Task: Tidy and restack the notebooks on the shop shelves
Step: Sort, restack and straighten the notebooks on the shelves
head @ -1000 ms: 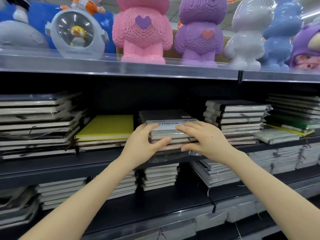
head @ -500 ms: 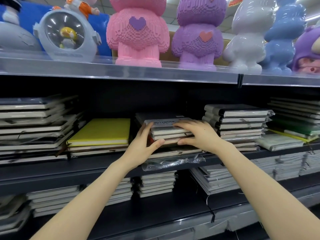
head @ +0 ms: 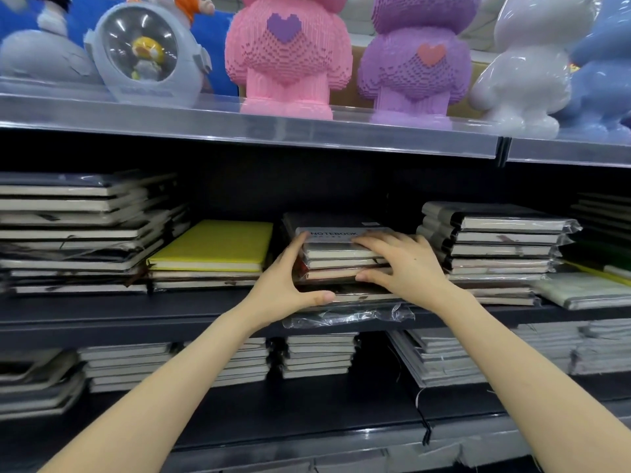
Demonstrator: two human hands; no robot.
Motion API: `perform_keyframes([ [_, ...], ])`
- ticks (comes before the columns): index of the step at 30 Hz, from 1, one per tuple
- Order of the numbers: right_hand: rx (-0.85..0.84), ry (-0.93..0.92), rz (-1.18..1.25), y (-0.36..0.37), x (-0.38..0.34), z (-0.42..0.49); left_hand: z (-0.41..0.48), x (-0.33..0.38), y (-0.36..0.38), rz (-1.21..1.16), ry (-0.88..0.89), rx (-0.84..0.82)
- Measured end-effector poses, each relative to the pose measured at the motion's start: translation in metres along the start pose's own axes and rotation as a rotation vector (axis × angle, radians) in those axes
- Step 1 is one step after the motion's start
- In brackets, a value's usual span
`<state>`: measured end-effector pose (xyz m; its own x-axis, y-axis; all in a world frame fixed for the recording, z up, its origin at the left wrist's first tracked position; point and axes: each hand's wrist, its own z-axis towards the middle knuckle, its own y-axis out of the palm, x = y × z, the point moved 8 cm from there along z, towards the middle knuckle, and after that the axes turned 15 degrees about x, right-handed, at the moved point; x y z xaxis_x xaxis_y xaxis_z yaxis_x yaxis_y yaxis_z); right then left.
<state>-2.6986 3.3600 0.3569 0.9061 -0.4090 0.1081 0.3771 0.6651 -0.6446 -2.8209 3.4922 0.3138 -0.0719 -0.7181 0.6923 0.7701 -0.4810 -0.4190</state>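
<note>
A short stack of wrapped notebooks (head: 333, 232), its top cover dark with a grey "NOTEBOOK" band, sits in the middle of the dark middle shelf (head: 136, 312). My left hand (head: 285, 285) brackets the stack's front left corner, with straight fingers up its left side and the thumb along the bottom front edge. My right hand (head: 401, 264) lies spread against the stack's front right, fingertips on the top notebook's edge and thumb on a lower one. Loose clear wrap (head: 348, 317) hangs over the shelf lip below the stack.
A yellow notebook (head: 218, 244) tops a low pile just left. A tall uneven pile (head: 78, 233) stands far left, and another pile (head: 495, 247) is close on the right. More notebook piles (head: 317, 356) fill the lower shelf. Block figures (head: 286, 52) stand on the shelf above.
Both hands have moved the centre stack deeper into the shelf. My left thumb has dropped to the stack's bottom edge. The view has shifted closer.
</note>
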Motion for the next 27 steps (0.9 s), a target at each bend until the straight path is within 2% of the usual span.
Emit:
perform_keyframes([
  [2,-0.011,0.024,0.020,-0.001,-0.001,-0.001,-0.007,0.006,-0.006,-0.019,0.007,0.016],
  [5,0.157,0.011,0.104,-0.017,-0.021,0.002,-0.021,0.011,-0.041,0.077,0.054,0.139],
  [7,0.275,-0.050,0.138,-0.027,-0.052,0.009,-0.026,0.006,-0.076,0.270,0.129,0.262],
  [10,0.326,-0.177,0.137,-0.027,-0.111,0.027,-0.024,-0.020,-0.127,0.629,0.144,0.370],
  [11,0.302,-0.221,0.141,-0.022,-0.131,0.034,-0.022,-0.031,-0.139,0.719,0.143,0.373],
  [13,0.091,-0.228,0.168,0.004,-0.162,0.047,-0.020,-0.054,-0.156,0.828,0.104,0.326],
  [16,-0.219,-0.161,0.147,0.055,-0.186,0.058,-0.025,-0.073,-0.166,0.814,0.138,0.222],
  [18,-0.339,-0.091,0.148,0.081,-0.189,0.063,-0.028,-0.078,-0.169,0.783,0.191,0.189],
  [23,-0.379,0.005,0.205,0.103,-0.183,0.071,-0.028,-0.075,-0.181,0.828,0.467,0.252],
  [25,-0.389,0.033,0.245,0.103,-0.183,0.073,-0.022,-0.070,-0.176,0.886,0.604,0.219],
  [27,-0.380,0.052,0.264,0.104,-0.182,0.074,-0.012,-0.070,-0.163,0.930,0.646,0.153],
])
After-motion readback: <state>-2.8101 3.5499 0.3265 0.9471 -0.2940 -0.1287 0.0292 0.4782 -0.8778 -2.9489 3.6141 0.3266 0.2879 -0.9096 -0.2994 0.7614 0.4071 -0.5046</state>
